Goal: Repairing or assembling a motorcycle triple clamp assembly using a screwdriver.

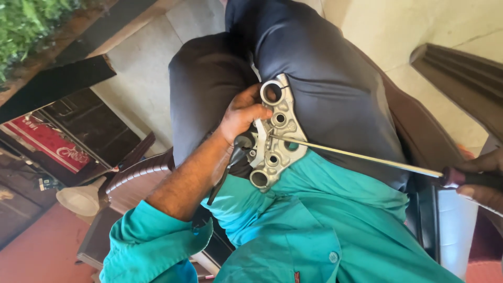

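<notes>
I sit with a silver cast-metal bracket (276, 137) with several round holes resting on my lap. My left hand (241, 112) grips its left edge, thumb lying across the face of the part. My right hand (483, 179), at the right edge of the view, is closed around the dark handle of a long thin screwdriver (361, 155). Its metal shaft runs leftward and the tip touches the bracket near its middle. I wear dark trousers (314, 78) and a teal shirt (293, 230).
A brown chair arm (461, 78) runs along the right. To the left are a brown ribbed chair (133, 175), a white bowl-like object (78, 199), a red mat (50, 144) and dark planks (52, 86) on a concrete floor. Green plants (26, 21) fill the top-left corner.
</notes>
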